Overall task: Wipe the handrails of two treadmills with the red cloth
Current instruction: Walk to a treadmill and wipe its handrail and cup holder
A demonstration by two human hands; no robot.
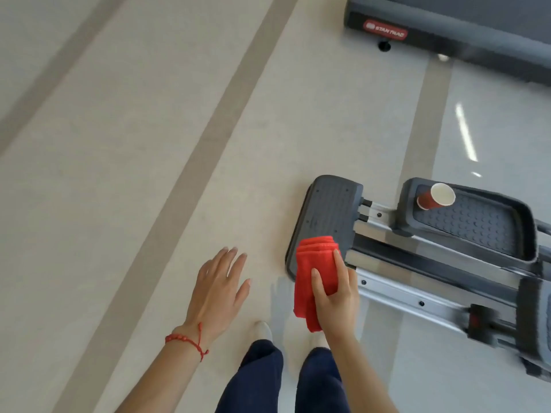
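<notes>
Two legs (286, 380) in dark trousers fill the bottom edge, with pale shoe tips (263, 329) on the floor (119, 174); the right shoe is mostly hidden behind the cloth. The right hand (335, 296) grips the folded red cloth (314, 274), thumb and forefinger laid over its front, the other fingers out of sight behind it. The cloth's lower end hangs below the hand; its top overlaps the near end cap (331, 213) of a grey exercise machine. The left hand (219, 286) hovers over the floor with fingers (235, 257) spread and straight, holding nothing; a red bracelet (186, 341) circles its wrist. Beyond, a red paper cup (435, 196) lies tilted on the machine's studded foot pedal (477, 222). The machine's rails (417, 293) are blurred toward the right edge, where they are cut off. Farthest off, a treadmill (447, 22) deck with a red label shows only its rear corner; no handrail can be made out.
</notes>
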